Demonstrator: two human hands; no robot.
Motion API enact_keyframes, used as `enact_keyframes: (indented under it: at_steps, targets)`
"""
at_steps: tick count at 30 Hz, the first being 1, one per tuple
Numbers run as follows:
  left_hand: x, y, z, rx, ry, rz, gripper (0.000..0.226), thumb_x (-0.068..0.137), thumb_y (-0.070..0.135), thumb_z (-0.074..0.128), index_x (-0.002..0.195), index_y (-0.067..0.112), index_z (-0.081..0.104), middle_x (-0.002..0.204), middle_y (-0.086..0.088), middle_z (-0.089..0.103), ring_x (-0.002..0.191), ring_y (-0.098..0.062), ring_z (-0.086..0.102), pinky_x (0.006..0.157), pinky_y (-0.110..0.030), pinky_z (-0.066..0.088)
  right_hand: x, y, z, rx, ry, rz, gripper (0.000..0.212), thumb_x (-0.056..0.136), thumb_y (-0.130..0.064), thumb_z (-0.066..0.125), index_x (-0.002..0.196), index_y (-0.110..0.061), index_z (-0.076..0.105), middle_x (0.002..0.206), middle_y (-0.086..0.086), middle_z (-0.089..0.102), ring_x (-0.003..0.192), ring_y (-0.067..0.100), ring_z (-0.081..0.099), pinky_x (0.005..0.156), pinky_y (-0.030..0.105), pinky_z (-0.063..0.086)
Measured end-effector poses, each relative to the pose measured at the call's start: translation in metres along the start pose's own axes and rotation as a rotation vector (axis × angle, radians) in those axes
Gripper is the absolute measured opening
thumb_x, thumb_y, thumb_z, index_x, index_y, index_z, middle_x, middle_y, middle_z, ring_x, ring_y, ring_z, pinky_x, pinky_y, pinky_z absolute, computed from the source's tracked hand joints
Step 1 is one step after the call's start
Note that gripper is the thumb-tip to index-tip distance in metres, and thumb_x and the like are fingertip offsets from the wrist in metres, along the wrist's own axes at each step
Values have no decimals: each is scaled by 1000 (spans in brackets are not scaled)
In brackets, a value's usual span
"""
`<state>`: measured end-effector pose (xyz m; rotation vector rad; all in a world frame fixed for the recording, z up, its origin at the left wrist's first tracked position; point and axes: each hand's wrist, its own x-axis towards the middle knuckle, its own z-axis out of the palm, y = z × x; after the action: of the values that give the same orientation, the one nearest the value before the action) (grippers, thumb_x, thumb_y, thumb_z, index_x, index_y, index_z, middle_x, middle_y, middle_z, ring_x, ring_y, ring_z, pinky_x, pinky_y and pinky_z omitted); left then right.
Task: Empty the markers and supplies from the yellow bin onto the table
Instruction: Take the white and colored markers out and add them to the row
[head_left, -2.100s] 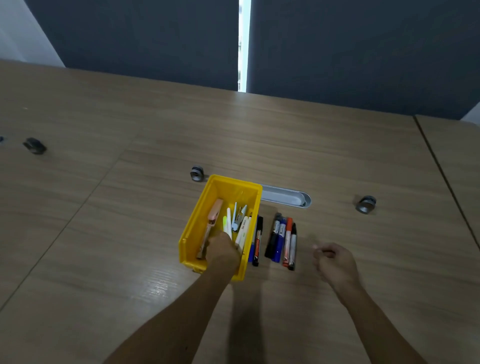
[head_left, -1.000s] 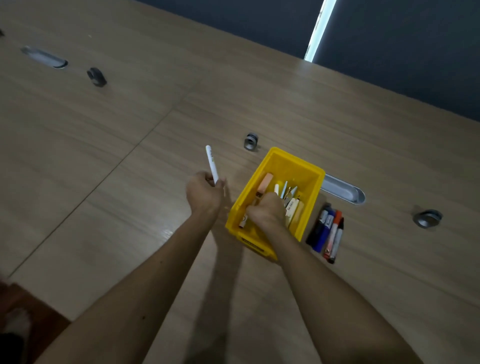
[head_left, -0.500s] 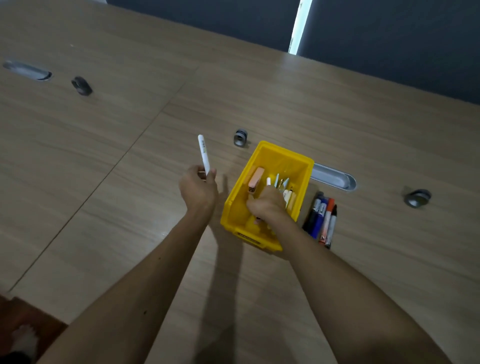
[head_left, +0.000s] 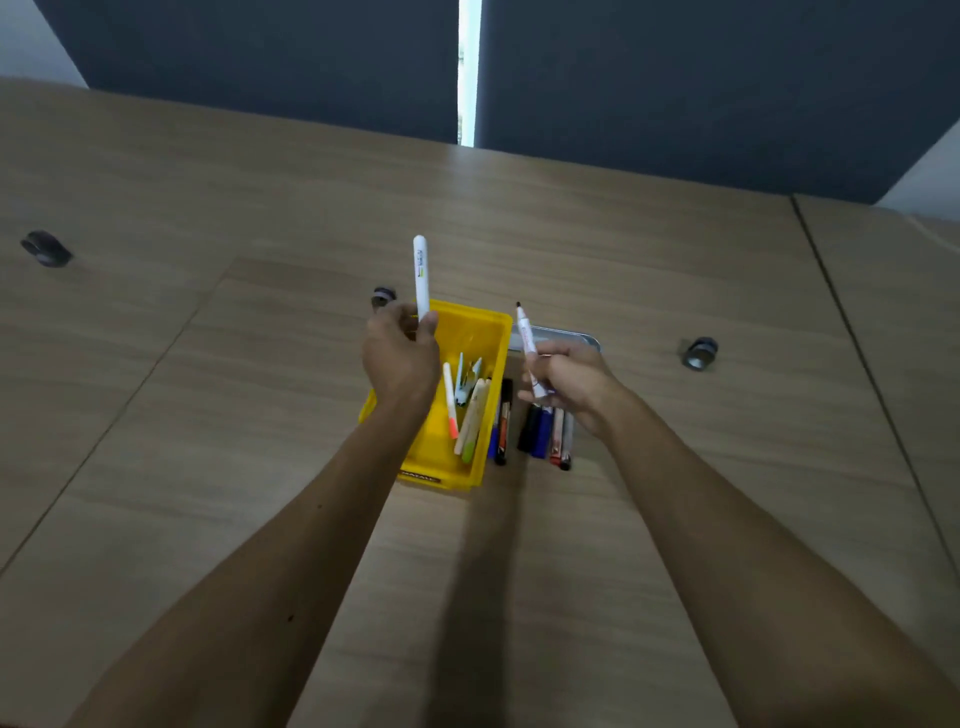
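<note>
Both hands are raised over the work, each closed around a pen. Left of the yellow bin (head_left: 470, 332), the left hand (head_left: 400, 358) pinches a white marker (head_left: 421, 275) upright by its lower end, just above the bin's left wall. Inside the bin, a few pens (head_left: 467, 410) lie slanted against the right wall. Just right of the bin, a row of markers (head_left: 540, 431) lies on the table (head_left: 208, 415). Right of the bin and above that row, the right hand (head_left: 571, 384) grips a purple-banded marker (head_left: 529, 348), tip up. To do this step well, I judge each pen should be lowered flat beside that row, parallel to it, so nothing rolls, before reaching back into the bin.
</note>
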<state>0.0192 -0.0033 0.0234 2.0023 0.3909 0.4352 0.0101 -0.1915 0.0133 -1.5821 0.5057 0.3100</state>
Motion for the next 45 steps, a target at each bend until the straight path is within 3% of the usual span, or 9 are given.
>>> enact_keyframes:
  at_steps: [5,10,14,19,24,28,33,39,45]
  targets:
    - [-33,13,42,-5,-105,49,19,91,27,68,101,11,71,87,-2,73,75,-16,68,69,-35,57,-2,30,-61,74,142,20,12,91,-6,65,96,-15,72,91,7,74,80,19,70,70,35,61]
    - [-72,20,96,100,-352,83,15,87,25,72,96,14,72,87,0,77,73,-10,69,70,-28,58,2,59,-99,92,272,98,16,87,-3,71,103,-5,69,89,13,72,75,25,69,68,37,62]
    - [-103,8,136,289,-541,36,14,82,28,76,88,16,71,81,0,74,75,-13,70,70,-28,59,10,79,-116,36,324,152,13,84,-3,75,80,-13,68,77,10,69,59,21,64,57,33,58]
    - [-123,-10,168,417,-658,-13,16,83,24,73,73,21,60,72,3,65,72,-17,66,56,-22,44,23,99,-131,95,277,227,18,83,-11,78,101,-10,72,82,9,72,67,21,65,64,34,58]
    - [-125,-23,181,557,-640,-29,11,88,27,70,94,19,65,88,0,67,82,-16,66,66,-26,54,35,110,-135,75,216,264,25,83,-11,78,108,-8,72,83,8,72,66,17,68,66,35,62]
    - [-125,-27,179,591,-603,-13,14,89,32,69,92,19,63,87,0,67,81,-17,67,70,-34,60,41,113,-128,-39,212,265,29,81,-12,80,108,-5,71,79,7,69,63,15,65,50,28,57]
    - [-123,-24,169,573,-580,-65,13,94,29,64,101,18,65,95,-2,68,89,-17,68,73,-32,60,38,106,-114,-62,187,227,26,84,-10,77,109,-4,71,85,12,67,72,22,61,62,34,56]
    - [-116,-2,130,373,-401,39,16,96,34,61,97,19,68,92,3,73,84,-13,70,67,-26,59,26,103,-105,-81,237,223,18,89,-2,64,105,-5,71,76,11,59,52,16,48,49,27,39]
    - [-68,41,80,60,-106,69,25,91,37,65,102,16,72,87,7,74,72,-4,65,67,-21,55,16,105,-99,-117,340,169,14,91,-17,66,102,-8,69,77,14,64,62,25,54,48,28,38]
